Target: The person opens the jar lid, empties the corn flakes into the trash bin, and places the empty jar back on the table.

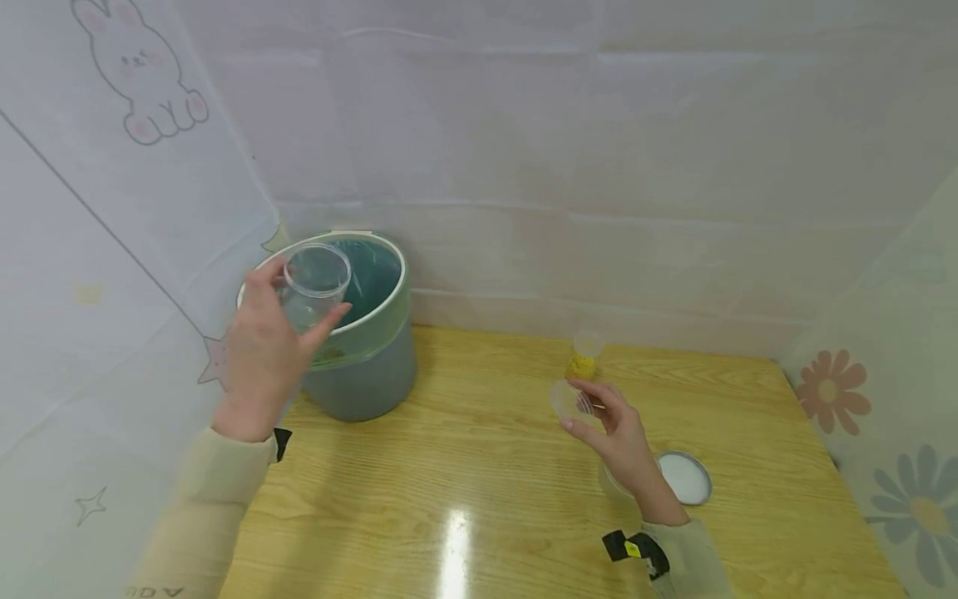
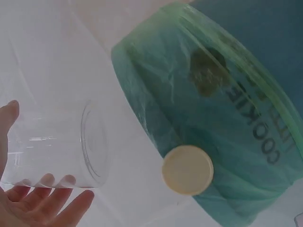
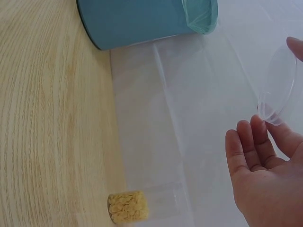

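Note:
My left hand [image 1: 265, 349] grips a clear, see-through plastic jar [image 1: 314, 291] between thumb and fingers, over the front left rim of the bin [image 1: 359, 374]. No contents show inside it. In the left wrist view the jar [image 2: 52, 146] lies sideways across the frame, with its rim toward the bin. My right hand [image 1: 617, 433] pinches a clear round lid [image 1: 566, 401] by its edge above the table. The right wrist view shows this lid [image 3: 279, 85] between the thumb and fingers. Just behind it stands a clear jar with yellow flakes [image 1: 582, 364] in its bottom.
A green translucent bag [image 2: 156, 94] lines the blue-grey bin and folds over its rim. On the wooden table [image 1: 479, 466], a round white lid-like disc [image 1: 684, 478] lies right of my right wrist. Another clear container [image 1: 609, 481] is partly hidden there. Pale printed sheets [image 1: 479, 150] surround the table.

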`<state>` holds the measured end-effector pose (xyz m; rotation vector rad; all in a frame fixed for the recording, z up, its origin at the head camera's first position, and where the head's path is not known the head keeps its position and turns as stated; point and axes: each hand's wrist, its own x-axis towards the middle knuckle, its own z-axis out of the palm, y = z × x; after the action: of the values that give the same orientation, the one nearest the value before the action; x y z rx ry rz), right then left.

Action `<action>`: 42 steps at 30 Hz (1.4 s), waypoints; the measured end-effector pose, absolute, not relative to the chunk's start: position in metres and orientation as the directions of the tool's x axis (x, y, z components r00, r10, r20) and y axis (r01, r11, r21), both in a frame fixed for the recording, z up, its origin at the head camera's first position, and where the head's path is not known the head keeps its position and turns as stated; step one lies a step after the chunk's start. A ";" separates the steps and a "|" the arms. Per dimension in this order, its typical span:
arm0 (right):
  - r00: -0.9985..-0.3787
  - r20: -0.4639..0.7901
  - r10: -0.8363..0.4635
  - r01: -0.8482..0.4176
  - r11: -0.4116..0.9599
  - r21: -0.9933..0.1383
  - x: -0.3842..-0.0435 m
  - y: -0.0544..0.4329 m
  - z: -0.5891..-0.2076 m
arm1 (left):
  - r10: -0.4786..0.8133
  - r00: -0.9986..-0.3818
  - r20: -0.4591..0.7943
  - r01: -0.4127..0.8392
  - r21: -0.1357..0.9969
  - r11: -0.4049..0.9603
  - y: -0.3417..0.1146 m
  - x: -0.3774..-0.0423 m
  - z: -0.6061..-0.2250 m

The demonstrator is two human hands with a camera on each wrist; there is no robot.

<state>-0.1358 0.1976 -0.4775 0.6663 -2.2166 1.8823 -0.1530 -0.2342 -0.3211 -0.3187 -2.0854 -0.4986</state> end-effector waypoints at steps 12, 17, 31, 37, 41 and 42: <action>-0.890 0.400 -0.220 -0.432 0.119 -0.894 -0.136 0.198 -0.479 | 0.121 -0.537 0.835 0.510 0.208 0.835 -0.201 -0.145 -0.338; -0.892 0.397 -0.218 -0.427 0.112 -0.897 -0.136 0.198 -0.479 | 0.146 -0.544 0.826 0.580 0.244 0.777 -0.188 -0.144 -0.347; -0.891 0.403 -0.207 -0.431 0.113 -0.895 -0.135 0.197 -0.483 | 0.124 -0.694 0.709 0.571 0.437 0.694 -0.169 -0.135 -0.386; -0.898 0.393 -0.200 -0.419 0.111 -0.901 -0.136 0.198 -0.485 | 0.136 -0.749 0.648 0.558 0.507 0.656 -0.160 -0.130 -0.400; -0.895 0.397 -0.203 -0.424 0.109 -0.899 -0.135 0.196 -0.485 | 0.161 -0.764 0.625 0.565 0.527 0.635 -0.152 -0.129 -0.412; -0.893 0.401 -0.203 -0.428 0.111 -0.897 -0.134 0.196 -0.484 | 0.168 -0.766 0.620 0.567 0.529 0.632 -0.150 -0.129 -0.415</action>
<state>-0.1344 0.1958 -0.4842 0.6339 -2.2014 1.8794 -0.1285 -0.1503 -0.4151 -0.5743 -2.3279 -1.0056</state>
